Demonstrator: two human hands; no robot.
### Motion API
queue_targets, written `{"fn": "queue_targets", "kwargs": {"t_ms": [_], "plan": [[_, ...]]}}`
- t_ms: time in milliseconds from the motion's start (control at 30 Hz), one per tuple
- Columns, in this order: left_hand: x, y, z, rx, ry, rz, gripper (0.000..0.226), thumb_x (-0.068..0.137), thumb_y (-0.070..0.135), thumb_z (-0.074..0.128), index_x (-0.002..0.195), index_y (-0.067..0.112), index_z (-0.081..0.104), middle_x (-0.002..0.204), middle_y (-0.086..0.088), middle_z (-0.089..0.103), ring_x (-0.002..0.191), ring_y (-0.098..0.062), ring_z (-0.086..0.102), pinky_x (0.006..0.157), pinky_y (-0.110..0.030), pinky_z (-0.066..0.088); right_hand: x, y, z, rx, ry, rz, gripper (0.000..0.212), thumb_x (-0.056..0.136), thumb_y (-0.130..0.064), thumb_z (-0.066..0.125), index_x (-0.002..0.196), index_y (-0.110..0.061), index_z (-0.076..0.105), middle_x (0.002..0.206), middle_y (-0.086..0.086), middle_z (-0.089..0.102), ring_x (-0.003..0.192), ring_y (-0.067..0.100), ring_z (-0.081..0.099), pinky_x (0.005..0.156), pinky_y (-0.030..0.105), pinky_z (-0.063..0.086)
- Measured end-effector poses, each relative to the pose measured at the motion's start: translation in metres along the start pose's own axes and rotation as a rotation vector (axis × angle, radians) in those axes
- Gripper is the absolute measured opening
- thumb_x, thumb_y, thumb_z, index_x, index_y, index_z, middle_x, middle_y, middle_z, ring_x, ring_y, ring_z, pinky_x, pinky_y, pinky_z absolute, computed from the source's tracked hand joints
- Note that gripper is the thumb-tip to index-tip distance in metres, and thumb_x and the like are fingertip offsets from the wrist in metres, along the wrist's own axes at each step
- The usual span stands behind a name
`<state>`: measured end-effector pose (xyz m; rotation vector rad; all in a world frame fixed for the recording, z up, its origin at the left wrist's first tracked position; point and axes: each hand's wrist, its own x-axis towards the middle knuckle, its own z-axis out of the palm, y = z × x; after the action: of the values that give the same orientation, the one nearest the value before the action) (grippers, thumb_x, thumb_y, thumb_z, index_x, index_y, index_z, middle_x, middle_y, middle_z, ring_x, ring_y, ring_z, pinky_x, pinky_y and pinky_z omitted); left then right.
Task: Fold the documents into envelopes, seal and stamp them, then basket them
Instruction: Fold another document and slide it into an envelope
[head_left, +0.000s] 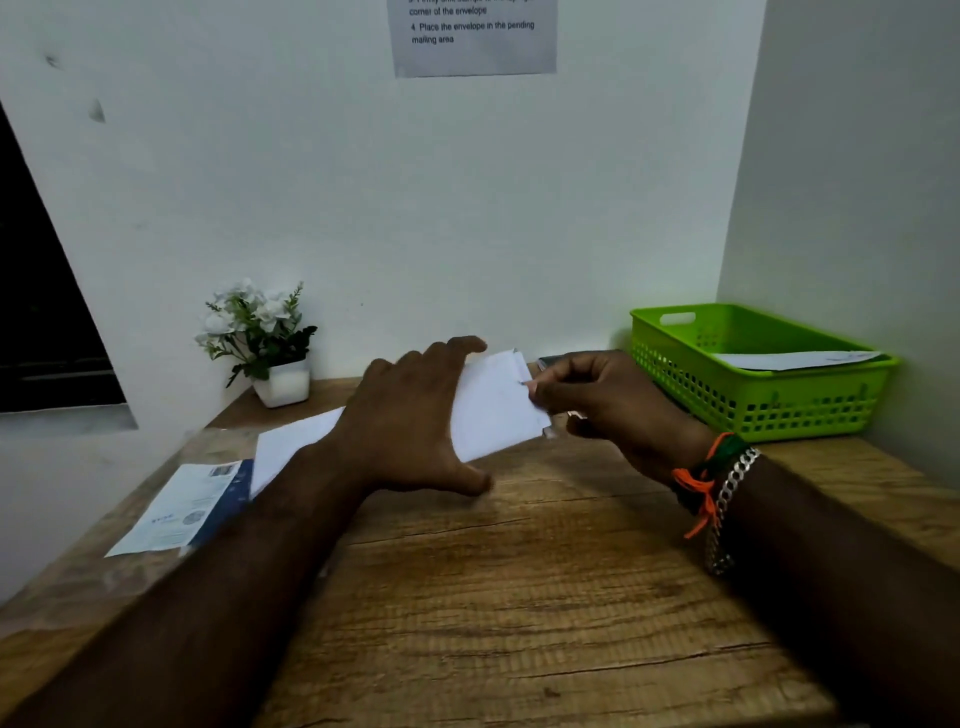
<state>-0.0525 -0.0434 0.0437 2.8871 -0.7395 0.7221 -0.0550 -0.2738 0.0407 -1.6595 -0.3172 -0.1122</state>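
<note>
Envelopes are the whole game here, and the one we're working on (493, 405) sits a bit right of centre frame, lifted off the wooden table (519, 597). Going big to small: the table fills the lower half, the green basket (753, 410) sits at right-middle with one white envelope (795, 359) already lying in it, and there's a printed sheet (176, 512) at lower left with a plain white sheet (291, 447) just beside it, partly under our left forearm. A little potted plant (260, 338) stands against the wall, left of centre.

Our left hand (410, 421) is spread fairly flat over the envelope's left part, fingers relaxed, steadying it. Our right hand (592, 400) pinches the envelope's right end, fingers curled in tight at what looks like the flap edge. Can't tell if the document's fully inside.

Handling-wise, we'd guess this thing is feather-light and floppy, so it bends if held by one corner. It creases easily and slides on smooth wood. Best bet is flat support in the middle and a pinch near the open end, which is pretty much what we've got. Pressing hard probably isn't needed until sealing.
</note>
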Motion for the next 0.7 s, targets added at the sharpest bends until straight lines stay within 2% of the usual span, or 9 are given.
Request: {"fn": "queue_targets", "kwargs": {"t_ms": [133, 267, 367, 500, 600, 700], "plan": [[0.001, -0.005, 0.006, -0.018, 0.057, -0.047, 0.100, 0.053, 0.068, 0.074, 0.139, 0.037, 0.033, 0.127, 0.018, 0.052, 0.107, -0.014, 0.057, 0.088, -0.039, 0.041, 0.001, -0.002, -0.009, 0.033, 0.021, -0.033, 0.010, 0.085, -0.016, 0.079, 0.076, -0.015, 0.073, 0.076, 0.007, 0.070, 0.069, 0.028, 0.038, 0.062, 0.034, 0.028], [0.002, -0.003, 0.006, -0.075, 0.120, -0.023, 0.092, 0.054, 0.059, 0.074, 0.136, 0.038, 0.037, 0.122, 0.019, 0.053, 0.103, -0.014, 0.056, 0.087, -0.040, 0.042, 0.001, 0.001, -0.003, 0.026, -0.041, -0.089, 0.023, 0.089, 0.004, 0.065, 0.074, -0.013, 0.067, 0.059, -0.001, 0.060, 0.051, 0.014, 0.041, 0.054, 0.024, 0.031], [0.001, 0.000, 0.006, -0.081, 0.144, 0.006, 0.092, 0.054, 0.057, 0.074, 0.136, 0.038, 0.037, 0.122, 0.019, 0.053, 0.103, -0.014, 0.056, 0.088, -0.041, 0.043, 0.002, 0.004, 0.003, 0.013, -0.033, -0.149, 0.032, 0.089, 0.014, 0.061, 0.073, -0.013, 0.065, 0.056, -0.009, 0.058, 0.044, 0.003, 0.043, 0.048, 0.017, 0.035], [0.001, 0.003, 0.007, -0.095, 0.151, 0.018, 0.090, 0.056, 0.054, 0.076, 0.136, 0.038, 0.037, 0.121, 0.019, 0.053, 0.102, -0.014, 0.055, 0.089, -0.042, 0.044, 0.003, 0.008, 0.005, -0.042, 0.006, -0.244, 0.036, 0.086, 0.017, 0.063, 0.069, -0.015, 0.068, 0.066, 0.000, 0.062, 0.053, 0.003, 0.048, 0.049, 0.017, 0.039], [0.001, 0.001, 0.008, -0.117, 0.151, 0.007, 0.091, 0.055, 0.054, 0.076, 0.135, 0.038, 0.036, 0.121, 0.020, 0.052, 0.103, -0.013, 0.055, 0.087, -0.040, 0.045, 0.004, 0.005, 0.003, -0.039, 0.038, -0.287, 0.027, 0.087, 0.013, 0.066, 0.077, -0.012, 0.070, 0.059, -0.004, 0.064, 0.049, 0.003, 0.052, 0.049, 0.016, 0.041], [0.001, -0.002, 0.008, -0.141, 0.166, -0.016, 0.092, 0.055, 0.054, 0.078, 0.136, 0.037, 0.037, 0.120, 0.020, 0.052, 0.103, -0.012, 0.056, 0.086, -0.039, 0.046, 0.004, 0.000, -0.004, -0.044, 0.072, -0.353, 0.016, 0.080, 0.007, 0.078, 0.085, -0.005, 0.070, 0.076, 0.018, 0.072, 0.065, 0.015, 0.065, 0.058, 0.025, 0.052]]}}
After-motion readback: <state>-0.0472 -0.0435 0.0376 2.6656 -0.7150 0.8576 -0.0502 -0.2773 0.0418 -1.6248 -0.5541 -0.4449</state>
